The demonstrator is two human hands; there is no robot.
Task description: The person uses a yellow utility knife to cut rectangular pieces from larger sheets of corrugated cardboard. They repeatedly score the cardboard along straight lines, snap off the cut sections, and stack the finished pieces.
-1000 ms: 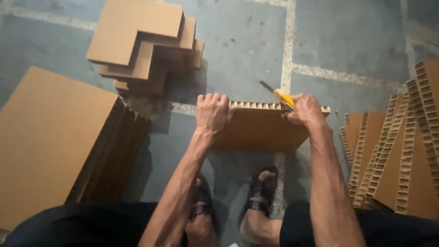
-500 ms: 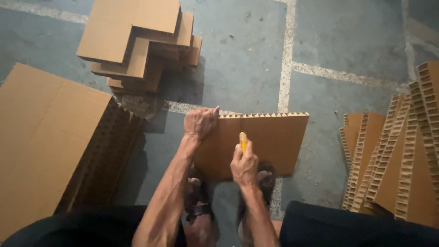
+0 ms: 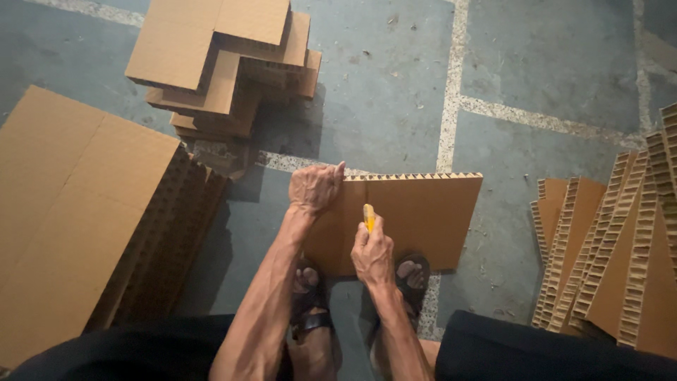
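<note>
A honeycomb cardboard panel (image 3: 430, 215) stands on edge on the floor in front of my sandalled feet. My left hand (image 3: 315, 187) grips its top left corner and holds it upright. My right hand (image 3: 372, 250) is closed around a yellow utility knife (image 3: 368, 216), whose tip presses against the near face of the panel, left of its middle. The blade itself is too small to make out.
A big stack of honeycomb cardboard sheets (image 3: 77, 212) lies at the left. A pile of smaller cut cardboard pieces (image 3: 218, 63) sits at the back. More cardboard panels (image 3: 620, 261) lean on edge at the right. The concrete floor (image 3: 550, 70) has pale painted lines.
My right hand has come from the panel's top right edge to its near face with the knife. The left hand keeps its grip on the top corner.
</note>
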